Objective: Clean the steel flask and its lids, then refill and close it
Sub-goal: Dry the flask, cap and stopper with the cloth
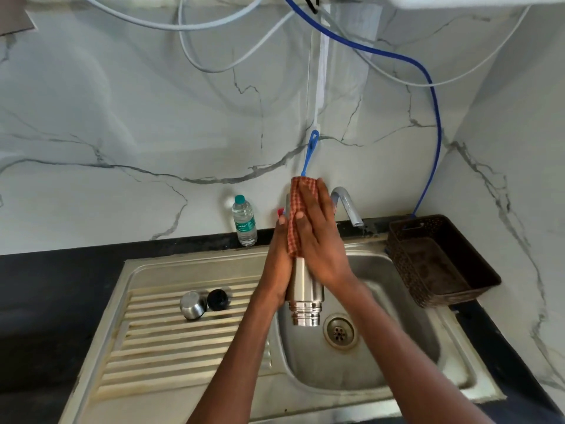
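Over the sink (pixel 397 390), the left hand (pixel 276 264) grips the flask (pixel 305 289), held mouth-down, while the right hand (pixel 318 240), fingers straight and together, presses a checked cloth (pixel 295 215) against it; 2 lids (pixel 204 304) lie on the drainboard (pixel 171 347).

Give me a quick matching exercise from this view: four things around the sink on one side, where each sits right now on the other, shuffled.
Things:
1. steel flask
2. steel cup lid
3. plastic water bottle
4. brown basket

Places:
A. on the counter right of the sink basin
B. held upside down over the basin between both hands, checked cloth on it
C. standing against the wall behind the drainboard
D. lying on the ribbed drainboard beside the black inner lid

Pairs: 1-B, 2-D, 3-C, 4-A
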Tool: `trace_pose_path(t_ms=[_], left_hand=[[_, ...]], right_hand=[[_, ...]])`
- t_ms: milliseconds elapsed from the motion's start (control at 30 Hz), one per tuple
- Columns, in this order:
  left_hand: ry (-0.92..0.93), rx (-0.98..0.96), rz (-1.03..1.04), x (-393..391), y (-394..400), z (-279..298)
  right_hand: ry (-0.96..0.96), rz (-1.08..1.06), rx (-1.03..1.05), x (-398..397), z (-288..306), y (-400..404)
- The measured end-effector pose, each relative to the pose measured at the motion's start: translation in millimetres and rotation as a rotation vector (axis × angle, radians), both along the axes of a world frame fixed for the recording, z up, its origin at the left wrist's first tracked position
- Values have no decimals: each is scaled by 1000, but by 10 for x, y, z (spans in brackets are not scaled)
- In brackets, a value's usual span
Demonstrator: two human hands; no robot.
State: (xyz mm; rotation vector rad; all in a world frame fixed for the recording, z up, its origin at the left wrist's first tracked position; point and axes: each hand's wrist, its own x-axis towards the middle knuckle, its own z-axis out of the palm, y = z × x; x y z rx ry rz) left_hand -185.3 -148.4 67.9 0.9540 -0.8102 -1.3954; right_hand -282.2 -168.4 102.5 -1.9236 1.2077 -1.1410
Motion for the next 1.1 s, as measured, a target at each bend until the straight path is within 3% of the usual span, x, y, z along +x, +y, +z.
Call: trace_pose_path(t_ms=[100, 233, 333, 467, 567, 700, 933, 1100], left_hand=[[-15, -3, 47, 13, -13, 12], [98, 39, 115, 136, -94, 38], [119, 78, 92, 178, -124, -90], [157, 101, 57, 143, -107, -166], [76, 40, 26, 57, -28, -134], [104, 27, 23, -12, 64, -2], [205, 70, 71, 248, -32, -84], [183, 60, -25, 100, 24, -139]], right_hand=[[-43, 52, 18, -23, 27, -40], [-91, 189, 44, -65, -279, 515], [-100, 180, 106, -104, -453, 801], [-44, 146, 79, -90, -386, 670], [-45, 107, 60, -66, -205, 332], [-112, 91, 118, -79, 40, -49], [-58, 228, 101, -94, -292, 844], [-26, 102, 56, -34, -151, 377]])
